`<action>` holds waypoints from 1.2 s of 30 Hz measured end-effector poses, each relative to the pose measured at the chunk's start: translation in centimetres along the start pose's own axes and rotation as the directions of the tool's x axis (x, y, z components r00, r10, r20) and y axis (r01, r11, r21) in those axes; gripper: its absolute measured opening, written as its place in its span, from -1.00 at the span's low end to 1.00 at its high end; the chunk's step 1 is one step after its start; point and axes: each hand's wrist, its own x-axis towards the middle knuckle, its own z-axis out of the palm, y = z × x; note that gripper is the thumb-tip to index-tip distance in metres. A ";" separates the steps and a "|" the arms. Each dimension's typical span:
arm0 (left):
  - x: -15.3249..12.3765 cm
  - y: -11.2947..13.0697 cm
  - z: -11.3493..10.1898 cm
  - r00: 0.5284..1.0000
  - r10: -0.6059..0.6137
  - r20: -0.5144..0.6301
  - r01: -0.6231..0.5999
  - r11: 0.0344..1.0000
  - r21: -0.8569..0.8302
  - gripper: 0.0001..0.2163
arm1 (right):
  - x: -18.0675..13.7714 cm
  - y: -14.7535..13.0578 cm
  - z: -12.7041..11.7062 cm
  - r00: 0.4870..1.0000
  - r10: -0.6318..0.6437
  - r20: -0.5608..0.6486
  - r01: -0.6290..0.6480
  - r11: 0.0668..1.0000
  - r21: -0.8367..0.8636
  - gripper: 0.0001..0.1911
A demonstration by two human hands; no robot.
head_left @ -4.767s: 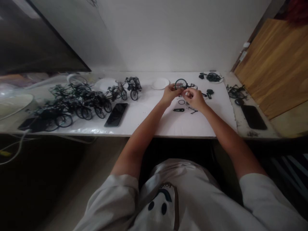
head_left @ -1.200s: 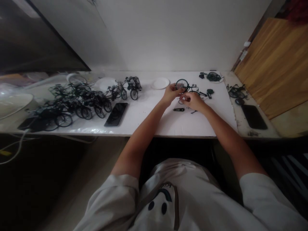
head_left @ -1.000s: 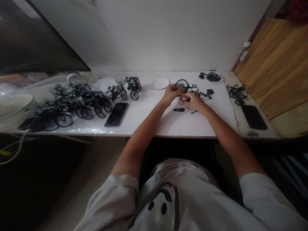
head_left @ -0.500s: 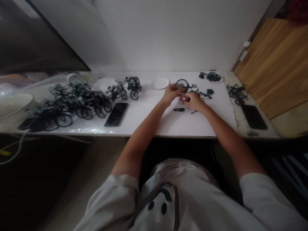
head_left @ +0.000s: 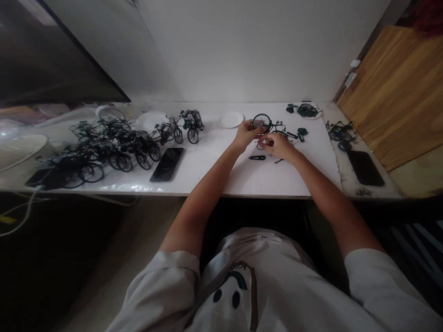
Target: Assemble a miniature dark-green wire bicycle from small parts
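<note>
Held bicycle [head_left: 270,124]: it's showing dark green, nearly black;
Bicycle cluster [head_left: 119,146]: black, with green flashing through;
Middle plate [head_left: 231,120]: plain white;
Shirt [head_left: 284,272]: pale grey, sporting dark ovals, a brown stripe;
Wooden panel [head_left: 404,92]: golden brown, grain streaking across

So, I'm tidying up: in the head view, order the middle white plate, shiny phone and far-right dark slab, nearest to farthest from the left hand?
1. Middle white plate: just behind and left of the left hand.
2. Shiny phone: left, lower in the view.
3. Dark slab: far right.

Forearms [head_left: 211,189] stretched forward, hands [head_left: 245,137] close together, fingertips [head_left: 262,141] apparently pinched.
</note>
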 end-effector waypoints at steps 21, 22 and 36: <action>0.0 0.1 0.1 1.000 0.005 -0.005 -0.005 1.000 0.010 -0.66 | -0.1 -0.4 -0.1 1.000 0.023 -0.006 -0.023 1.000 -0.013 -0.68; 0.0 0.1 0.1 1.000 0.007 -0.004 -0.007 1.000 0.001 -0.66 | -0.1 -0.4 -0.1 1.000 0.018 -0.010 -0.019 1.000 -0.013 -0.67; 0.0 0.1 0.2 1.000 -0.010 -0.010 0.010 0.999 0.031 -0.73 | -0.1 -0.7 -0.1 0.999 0.042 0.009 -0.042 0.999 -0.033 -0.66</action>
